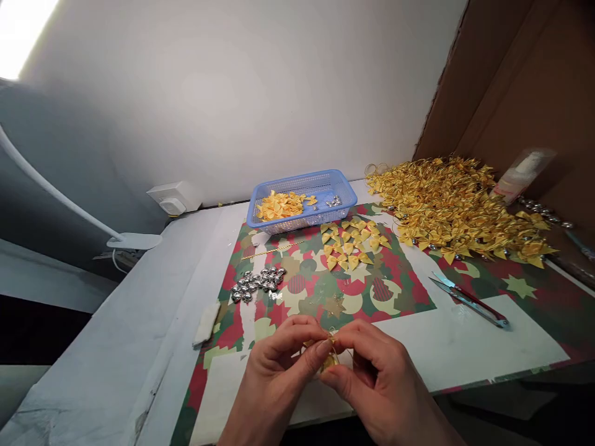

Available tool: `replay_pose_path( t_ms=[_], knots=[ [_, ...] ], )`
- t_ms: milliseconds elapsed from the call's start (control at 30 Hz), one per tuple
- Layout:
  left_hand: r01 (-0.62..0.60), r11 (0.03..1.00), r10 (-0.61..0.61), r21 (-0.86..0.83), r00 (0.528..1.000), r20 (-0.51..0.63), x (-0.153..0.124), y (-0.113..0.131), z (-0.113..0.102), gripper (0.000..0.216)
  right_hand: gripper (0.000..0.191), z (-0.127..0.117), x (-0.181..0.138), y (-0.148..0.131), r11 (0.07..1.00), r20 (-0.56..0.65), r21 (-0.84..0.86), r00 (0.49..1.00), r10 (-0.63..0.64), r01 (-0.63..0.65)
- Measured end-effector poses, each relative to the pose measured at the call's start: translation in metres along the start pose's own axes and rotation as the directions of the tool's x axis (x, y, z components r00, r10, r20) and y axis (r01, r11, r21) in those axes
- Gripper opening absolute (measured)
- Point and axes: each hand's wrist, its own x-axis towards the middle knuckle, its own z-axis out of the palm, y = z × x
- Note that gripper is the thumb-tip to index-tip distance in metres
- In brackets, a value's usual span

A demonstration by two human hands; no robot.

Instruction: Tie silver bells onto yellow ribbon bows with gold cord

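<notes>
My left hand [281, 368] and my right hand [379, 371] meet low in the middle of the view, above the near edge of the work surface. Both are closed in a pinch around a small gold ribbon bow [330, 362]. Thin gold cord loops out between the fingertips, and the fingers hide most of the piece. Beyond my hands, several loose yellow bows [356, 244] lie on the patterned paper. To the left of these sits a cluster of silver bells or beads [257, 284]. A straight gold cord [272, 250] lies behind the cluster.
A blue basket [304, 179] with yellow bows and silver pieces stands by the wall. Corded gold bows form a large heap [450, 207] at right. Open scissors or snips [469, 301] lie nearer. A white pad [206, 324] is at left; a bottle [518, 176] stands far right.
</notes>
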Motion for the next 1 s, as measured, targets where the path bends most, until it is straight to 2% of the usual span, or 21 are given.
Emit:
replay_pose_path(
  t_ms=[167,233,433,600,700,800,900,1000],
  knots=[
    [0.183,0.960,-0.184,-0.211,0.983,0.015,-0.009,0.003,-0.002,0.019,0.025,0.009,0.002,0.002,0.999,0.009,0.032,1.000,0.028,-0.028],
    [0.187,0.958,-0.196,-0.216,0.980,-0.021,-0.011,0.005,-0.005,0.020,0.028,0.009,0.001,0.003,0.999,0.020,0.009,0.999,0.030,-0.030],
    [0.072,0.996,-0.065,0.051,0.989,-0.132,-0.015,0.005,-0.021,0.017,0.025,0.006,-0.001,0.000,0.999,0.036,-0.028,0.999,0.037,-0.036],
    [-0.062,0.969,0.080,0.241,0.995,-0.067,-0.020,0.005,-0.031,0.028,0.023,0.005,-0.002,-0.002,0.997,0.046,-0.073,0.999,0.000,0.003],
    [-0.147,0.924,0.186,0.352,0.979,-0.080,-0.020,0.008,-0.028,0.017,0.022,0.006,-0.003,-0.002,0.991,0.027,-0.118,0.998,-0.060,0.062],
    [-0.133,0.888,0.174,0.440,0.983,-0.054,-0.017,0.014,-0.022,0.014,0.021,0.009,-0.005,0.001,0.967,0.012,-0.199,0.987,-0.160,0.160],
    [-0.117,0.916,0.129,0.385,0.992,-0.006,-0.013,0.018,-0.018,0.020,0.022,0.011,-0.007,0.004,0.935,0.023,-0.279,0.975,-0.222,0.219],
    [-0.018,0.989,0.017,0.148,1.000,0.013,-0.011,0.018,-0.016,0.022,0.023,0.011,-0.007,0.005,0.935,0.042,-0.278,0.975,-0.219,0.222]
  ],
)
